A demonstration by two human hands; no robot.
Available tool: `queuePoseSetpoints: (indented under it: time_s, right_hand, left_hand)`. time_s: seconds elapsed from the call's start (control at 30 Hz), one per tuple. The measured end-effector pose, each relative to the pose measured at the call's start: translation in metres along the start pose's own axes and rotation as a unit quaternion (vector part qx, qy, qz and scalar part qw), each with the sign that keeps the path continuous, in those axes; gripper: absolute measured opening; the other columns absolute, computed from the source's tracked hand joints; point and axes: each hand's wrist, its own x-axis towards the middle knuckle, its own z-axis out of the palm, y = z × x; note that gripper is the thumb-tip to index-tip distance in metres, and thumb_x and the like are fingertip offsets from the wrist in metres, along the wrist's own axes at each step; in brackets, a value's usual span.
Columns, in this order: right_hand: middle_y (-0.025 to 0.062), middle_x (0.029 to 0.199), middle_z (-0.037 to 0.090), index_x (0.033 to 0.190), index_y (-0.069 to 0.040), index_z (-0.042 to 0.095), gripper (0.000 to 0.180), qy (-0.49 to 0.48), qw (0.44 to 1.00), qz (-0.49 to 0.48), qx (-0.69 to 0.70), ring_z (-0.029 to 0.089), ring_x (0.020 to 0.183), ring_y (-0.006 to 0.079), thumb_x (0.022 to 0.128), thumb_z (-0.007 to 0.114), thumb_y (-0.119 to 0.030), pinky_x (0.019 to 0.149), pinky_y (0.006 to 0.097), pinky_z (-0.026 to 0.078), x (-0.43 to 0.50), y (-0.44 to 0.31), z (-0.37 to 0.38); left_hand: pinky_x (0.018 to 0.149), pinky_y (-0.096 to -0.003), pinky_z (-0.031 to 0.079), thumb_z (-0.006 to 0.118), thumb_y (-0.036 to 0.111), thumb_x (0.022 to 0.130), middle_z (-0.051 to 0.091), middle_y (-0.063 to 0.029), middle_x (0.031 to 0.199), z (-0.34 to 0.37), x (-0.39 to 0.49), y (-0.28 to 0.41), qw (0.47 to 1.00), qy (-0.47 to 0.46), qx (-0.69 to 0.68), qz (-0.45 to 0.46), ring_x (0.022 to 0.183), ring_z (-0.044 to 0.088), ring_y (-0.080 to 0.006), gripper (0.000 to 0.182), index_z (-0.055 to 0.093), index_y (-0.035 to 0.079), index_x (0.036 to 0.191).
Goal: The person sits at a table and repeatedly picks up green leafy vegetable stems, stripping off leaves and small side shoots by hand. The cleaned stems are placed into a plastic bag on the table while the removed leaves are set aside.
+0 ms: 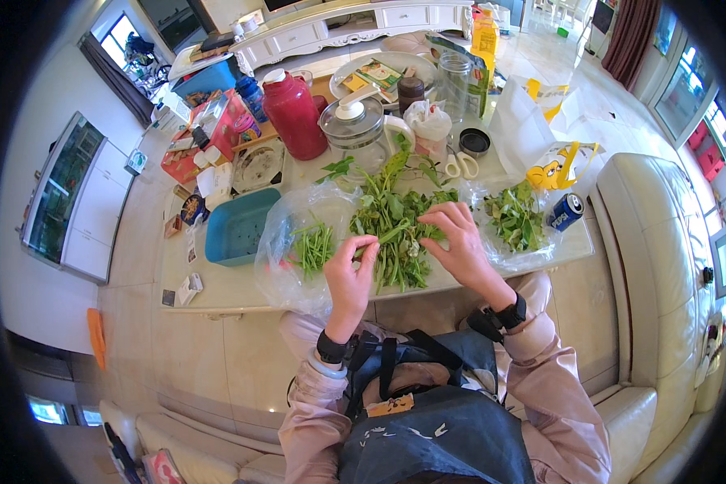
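My left hand (349, 266) pinches a green stem (393, 232) between thumb and forefinger, above a heap of leafy green vegetables (382, 202). At the heap's right side, my right hand (460, 242) has its thumb and fingers apart, with nothing visible between them. To the left, short cut green stems (314, 248) lie on a clear plastic bag (276, 233). Plucked green leaves (516, 216) rest on another clear plastic bag (497, 259) to the right. My hands cover some of the heap.
A blue plastic basin (233, 233) sits left of the stems. Behind the heap stand a glass pitcher (354, 145) and a red thermos jug (294, 115). White-handled scissors (461, 166) lie near a black lid (474, 142). A Pepsi can (564, 212) stands at the table's right end.
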Motion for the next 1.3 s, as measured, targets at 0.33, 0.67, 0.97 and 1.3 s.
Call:
queuePoseSetpoints:
  time_s: [0.33,0.67,0.97,1.3]
  right_hand:
    - [0.0053,0.076,0.058,0.086,-0.005,0.062,0.020,-0.044,0.997,-0.053,0.021,0.051,0.078,0.0262,0.068,0.072,-0.008,0.069,0.0366,0.043,0.012,-0.008,0.019]
    - [0.0089,0.072,0.057,0.082,-0.002,0.061,0.011,-0.130,0.970,-0.050,0.200,0.053,0.074,0.0267,0.074,0.068,-0.005,0.065,0.0361,0.043,0.010,-0.021,-0.002]
    - [0.0091,0.072,0.055,0.077,-0.001,0.059,0.005,-0.177,0.965,-0.061,0.185,0.053,0.071,0.0260,0.073,0.063,0.000,0.063,0.0345,0.044,0.007,-0.026,-0.013]
    - [0.0051,0.074,0.066,0.091,-0.002,0.067,0.015,0.011,0.956,0.262,0.134,0.059,0.065,0.0108,0.083,0.062,-0.013,0.060,0.0245,0.046,0.012,0.089,-0.075]
  left_hand:
    - [0.058,-0.0203,0.047,0.064,0.007,0.086,0.065,-0.0062,0.078,-0.015,0.006,0.019,0.969,-0.040,-0.225,-0.097,0.062,0.059,-0.0092,0.015,0.062,-0.001,0.099]
    - [0.059,-0.0208,0.045,0.060,0.013,0.090,0.061,-0.0031,0.076,-0.027,0.014,0.030,0.969,-0.048,-0.227,-0.087,0.061,0.053,-0.0076,0.020,0.061,0.000,0.104]
    - [0.062,-0.0234,0.048,0.054,0.019,0.094,0.063,-0.0057,0.085,-0.010,0.009,0.031,0.935,-0.115,-0.316,-0.115,0.070,0.057,-0.0093,0.023,0.060,-0.001,0.104]
    - [0.063,-0.0240,0.051,0.056,0.016,0.092,0.065,-0.0092,0.084,-0.014,0.004,0.015,0.925,-0.021,-0.354,-0.135,0.069,0.061,-0.0113,0.019,0.061,-0.002,0.100]
